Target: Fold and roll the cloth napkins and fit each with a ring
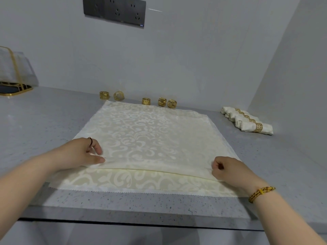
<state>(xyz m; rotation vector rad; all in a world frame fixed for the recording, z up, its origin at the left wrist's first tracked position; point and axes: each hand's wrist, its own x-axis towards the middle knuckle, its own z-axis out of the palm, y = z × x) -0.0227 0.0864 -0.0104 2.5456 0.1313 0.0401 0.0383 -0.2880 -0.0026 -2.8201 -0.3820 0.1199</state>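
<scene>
A cream napkin (148,137) with a scroll pattern lies spread on the grey counter (44,121). Its near strip is folded over, and the fold line runs between my hands. My left hand (79,153) pinches the fold at the napkin's left edge with thumb and fingers. My right hand (228,169) grips the fold at the right edge with curled fingers. Several gold rings (146,101) stand in a row behind the napkin by the wall. Several rolled napkins (247,121) with rings on them lie side by side at the right.
A gold-framed holder (14,82) with clear panels stands at the far left of the counter. A dark socket panel (115,11) is on the wall above. The counter's front edge (141,220) runs just below the napkin. A side wall closes the right.
</scene>
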